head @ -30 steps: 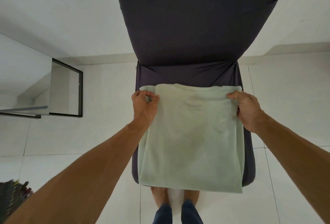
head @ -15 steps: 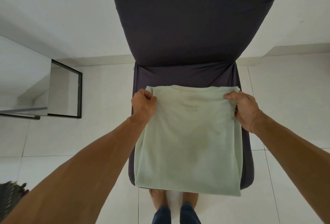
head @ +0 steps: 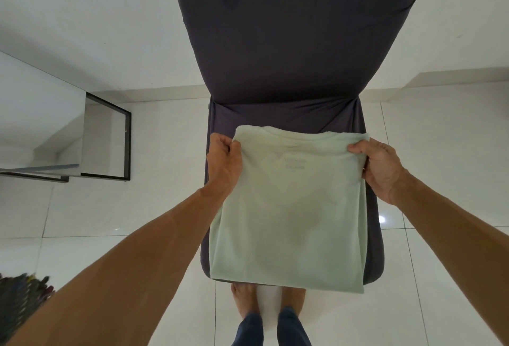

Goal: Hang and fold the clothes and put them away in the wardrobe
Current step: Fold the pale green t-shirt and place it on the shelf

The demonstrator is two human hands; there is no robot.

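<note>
Gripping far corners of shirt (head: 289, 213): left hand (head: 223, 165), right hand (head: 380, 169); shirt lengthwise on chair (head: 289, 42), collar away.

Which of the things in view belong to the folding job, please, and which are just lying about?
In the job: pale green shirt, gripped at its far corners by the left hand and right hand; dark chair under it.
Lying about: black-framed glass panel by the wall; dark bundle at the lower left edge.

The dark chair seat (head: 281, 117) carries a pale green shirt (head: 289, 208).
</note>
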